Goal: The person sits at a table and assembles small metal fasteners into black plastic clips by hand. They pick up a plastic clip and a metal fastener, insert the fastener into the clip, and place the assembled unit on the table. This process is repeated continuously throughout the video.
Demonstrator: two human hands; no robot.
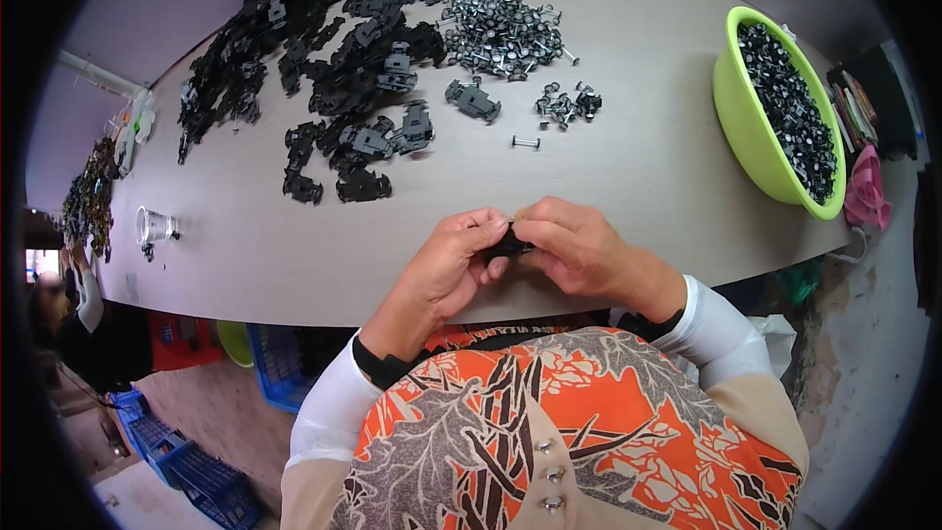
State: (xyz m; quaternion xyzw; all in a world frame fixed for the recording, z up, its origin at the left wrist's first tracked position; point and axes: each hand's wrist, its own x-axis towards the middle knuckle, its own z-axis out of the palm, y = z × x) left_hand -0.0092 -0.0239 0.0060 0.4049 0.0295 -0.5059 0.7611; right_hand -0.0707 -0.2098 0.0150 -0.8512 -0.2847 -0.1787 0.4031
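Near the table's front edge, my left hand [453, 257] is closed around a small black toy car chassis [507, 244]. My right hand [579, 247] meets it from the other side, thumb and fingers pinched at the chassis's upper edge; what they pinch is hidden. Beyond the hands lies a single wheel axle [526, 142] with a small wheel at each end. A small cluster of wheel axles [559, 110] and a lone grey chassis [473, 99] sit farther back. Behind them is a large heap of silvery wheel axles [505, 34].
Black and grey chassis [368, 79] spread in a big pile over the far left. A lime-green basin [738, 108] full of dark wheels stands at the right. A clear plastic cup [154, 226] is at the left edge. Another person's arm [88, 299] shows at far left, above blue crates [201, 476].
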